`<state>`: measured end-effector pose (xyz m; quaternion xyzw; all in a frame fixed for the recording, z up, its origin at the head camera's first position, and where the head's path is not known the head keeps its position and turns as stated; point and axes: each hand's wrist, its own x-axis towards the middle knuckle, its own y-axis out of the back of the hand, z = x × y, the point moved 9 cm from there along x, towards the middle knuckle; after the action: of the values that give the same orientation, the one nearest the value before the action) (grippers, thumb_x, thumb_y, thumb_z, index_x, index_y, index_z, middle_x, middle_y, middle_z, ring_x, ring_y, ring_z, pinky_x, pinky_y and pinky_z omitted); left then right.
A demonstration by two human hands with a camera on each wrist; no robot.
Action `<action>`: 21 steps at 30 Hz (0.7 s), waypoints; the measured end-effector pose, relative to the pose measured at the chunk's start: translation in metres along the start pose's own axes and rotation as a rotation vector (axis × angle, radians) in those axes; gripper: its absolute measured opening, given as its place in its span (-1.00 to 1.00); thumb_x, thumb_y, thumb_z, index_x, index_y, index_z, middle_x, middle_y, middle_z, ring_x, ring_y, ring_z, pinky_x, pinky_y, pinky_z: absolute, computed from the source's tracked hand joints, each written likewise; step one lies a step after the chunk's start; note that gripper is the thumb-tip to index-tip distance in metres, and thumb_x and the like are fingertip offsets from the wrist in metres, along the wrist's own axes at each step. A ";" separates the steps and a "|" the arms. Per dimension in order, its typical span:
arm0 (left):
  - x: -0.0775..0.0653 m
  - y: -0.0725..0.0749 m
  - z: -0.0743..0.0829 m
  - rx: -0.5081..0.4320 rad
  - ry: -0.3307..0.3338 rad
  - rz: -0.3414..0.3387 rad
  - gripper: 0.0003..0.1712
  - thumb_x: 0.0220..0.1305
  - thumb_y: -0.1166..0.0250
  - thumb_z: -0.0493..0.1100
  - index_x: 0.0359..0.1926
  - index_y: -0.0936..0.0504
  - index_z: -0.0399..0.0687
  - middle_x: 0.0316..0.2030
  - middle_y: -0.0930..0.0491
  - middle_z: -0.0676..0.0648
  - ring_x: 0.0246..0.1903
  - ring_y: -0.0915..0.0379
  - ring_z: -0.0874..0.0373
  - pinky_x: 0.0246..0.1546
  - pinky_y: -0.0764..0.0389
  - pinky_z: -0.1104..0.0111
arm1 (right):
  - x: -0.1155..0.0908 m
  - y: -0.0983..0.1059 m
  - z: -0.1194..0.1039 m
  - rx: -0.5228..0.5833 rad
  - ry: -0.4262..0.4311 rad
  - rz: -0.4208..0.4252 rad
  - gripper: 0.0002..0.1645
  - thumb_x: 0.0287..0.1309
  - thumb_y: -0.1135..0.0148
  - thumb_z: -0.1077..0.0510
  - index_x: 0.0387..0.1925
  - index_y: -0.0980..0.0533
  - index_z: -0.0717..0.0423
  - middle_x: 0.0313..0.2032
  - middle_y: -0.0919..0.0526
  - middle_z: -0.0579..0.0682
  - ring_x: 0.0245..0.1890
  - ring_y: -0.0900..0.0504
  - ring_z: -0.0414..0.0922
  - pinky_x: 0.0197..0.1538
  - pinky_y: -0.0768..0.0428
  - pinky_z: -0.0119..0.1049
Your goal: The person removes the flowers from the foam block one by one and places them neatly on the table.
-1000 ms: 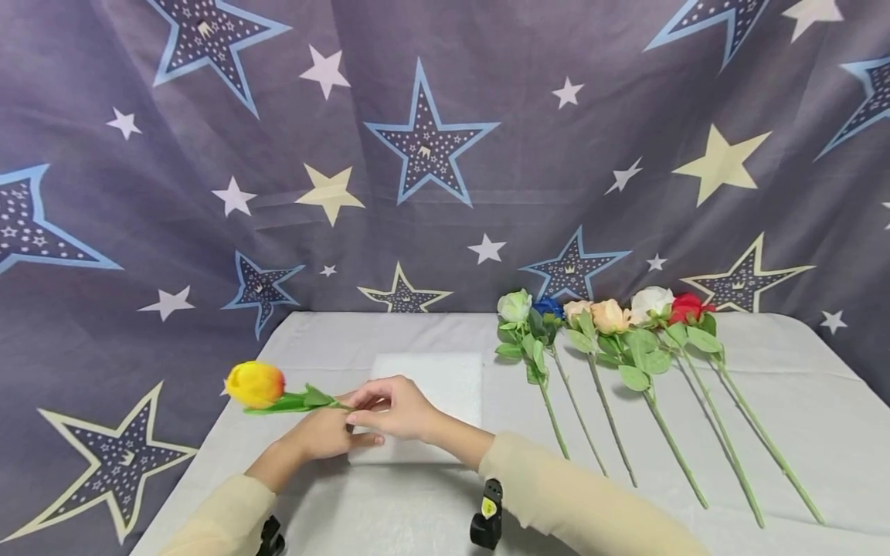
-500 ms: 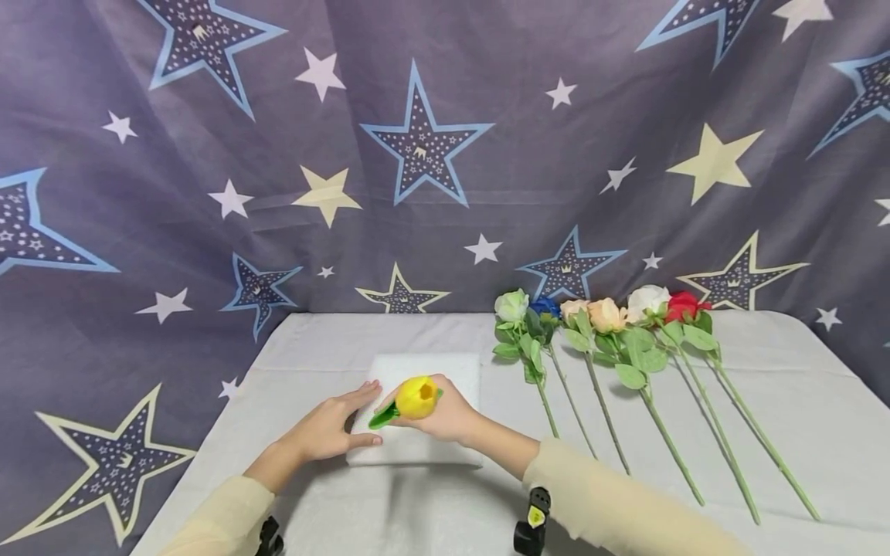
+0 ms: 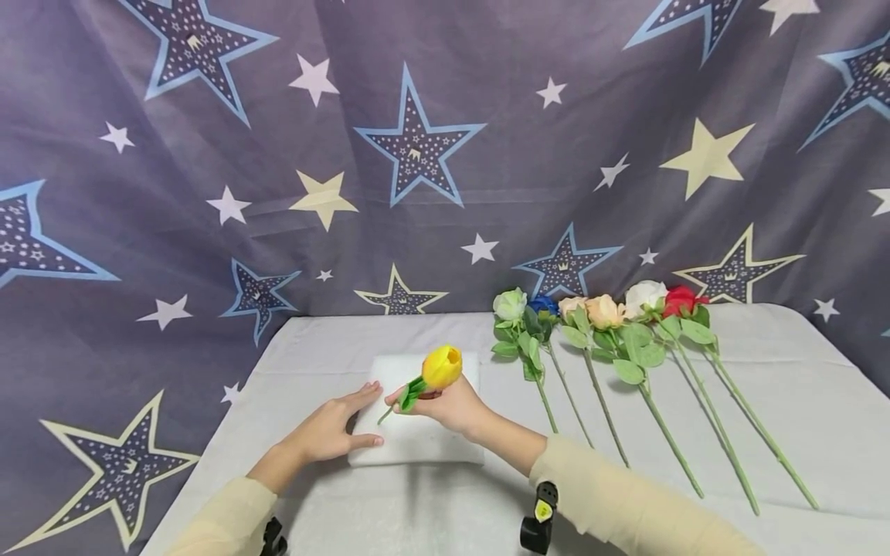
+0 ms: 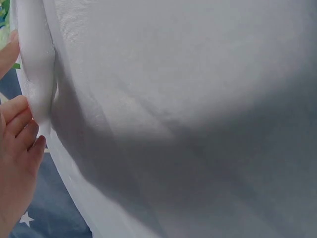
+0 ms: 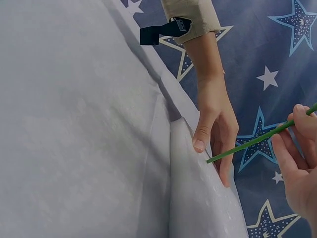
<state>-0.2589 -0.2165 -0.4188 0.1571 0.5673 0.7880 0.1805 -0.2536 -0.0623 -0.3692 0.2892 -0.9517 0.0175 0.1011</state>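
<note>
My right hand (image 3: 455, 405) pinches the green stem of a yellow tulip (image 3: 443, 367) above a white foam-like pad (image 3: 417, 446). The bloom leans up and to the right in the head view, and the stem's lower end angles down toward the pad. In the right wrist view, the thin stem (image 5: 252, 141) runs from the right fingers, its tip close to the pad and the left hand. The left hand (image 3: 321, 432) rests on the pad's left side, thumb and fingers spread. Along the pad's edge in the left wrist view, those fingers (image 4: 20, 121) look extended.
To the right, several stemmed flowers lie in a row on the pale cloth (image 3: 334, 525): a pale green rose (image 3: 511, 305), a blue one (image 3: 544, 306), peach ones (image 3: 605, 312), a white one (image 3: 645, 298) and a red one (image 3: 681, 301). Behind hangs a star-patterned curtain (image 3: 528, 170).
The tulip has passed from beside the left hand to over the pad in the right hand, and its bloom has swung from left to right. The left hand has spread flat on the pad.
</note>
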 end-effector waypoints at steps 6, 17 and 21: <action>0.000 0.000 0.000 -0.011 0.012 -0.003 0.00 -0.02 -0.32 0.32 0.34 -0.28 -0.14 0.36 -0.23 -0.11 0.35 -0.16 -0.06 0.34 -0.22 0.00 | 0.000 0.001 -0.001 -0.012 -0.022 0.018 -0.73 0.02 -0.33 0.31 -0.18 -0.61 0.34 -0.17 -0.69 0.24 -0.17 -0.70 -0.19 -0.01 -0.64 -0.38; 0.001 0.003 0.001 -0.014 -0.005 0.003 -0.01 -0.01 -0.34 0.28 0.33 -0.29 -0.17 0.35 -0.24 -0.14 0.34 -0.16 -0.08 0.34 -0.22 0.00 | 0.002 0.006 -0.008 -0.051 0.005 0.050 -0.75 0.02 -0.34 0.29 -0.20 -0.64 0.29 -0.17 -0.70 0.20 -0.15 -0.68 -0.23 -0.02 -0.64 -0.39; 0.000 0.000 0.000 -0.017 -0.003 0.004 -0.02 -0.01 -0.33 0.29 0.33 -0.29 -0.15 0.36 -0.23 -0.13 0.35 -0.16 -0.07 0.35 -0.22 0.00 | 0.001 0.008 -0.011 -0.083 0.015 0.078 -0.76 0.00 -0.35 0.27 -0.22 -0.66 0.25 -0.20 -0.72 0.16 -0.17 -0.70 -0.21 -0.06 -0.66 -0.39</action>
<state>-0.2594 -0.2167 -0.4185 0.1575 0.5599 0.7931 0.1811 -0.2573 -0.0550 -0.3576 0.2475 -0.9613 -0.0159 0.1196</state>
